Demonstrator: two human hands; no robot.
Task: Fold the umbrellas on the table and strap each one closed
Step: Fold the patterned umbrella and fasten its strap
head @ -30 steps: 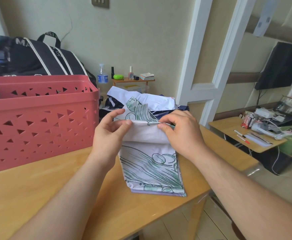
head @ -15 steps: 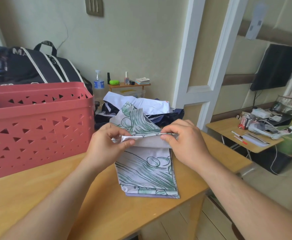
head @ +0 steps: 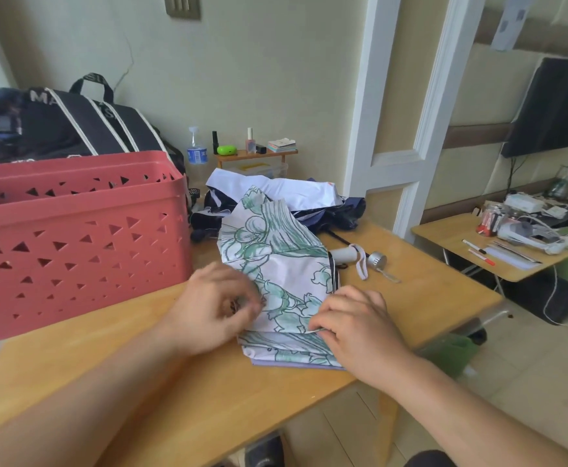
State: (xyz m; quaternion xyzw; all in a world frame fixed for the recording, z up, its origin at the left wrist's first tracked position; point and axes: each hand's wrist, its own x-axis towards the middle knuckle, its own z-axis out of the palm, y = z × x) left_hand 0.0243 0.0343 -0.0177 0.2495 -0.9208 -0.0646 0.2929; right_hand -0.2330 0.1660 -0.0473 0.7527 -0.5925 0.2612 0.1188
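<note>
I am now pressing the floral umbrella (head: 277, 284) down flat on the wooden table (head: 114, 382), where half a second ago I was holding its folded edge lifted between both hands. My right hand (head: 355, 326) is sitting at the canopy's four o'clock edge, fingertips curled and pinching a thin fold of fabric. My left hand (head: 213, 306) is blurring at nine o'clock of the canopy, fingers bent against the cloth; I cannot tell whether it is gripping. The umbrella's handle (head: 345, 256) is now showing at two o'clock. The red basket (head: 73, 237) is standing at ten o'clock, and a dark umbrella (head: 316, 210) is lying behind.
</note>
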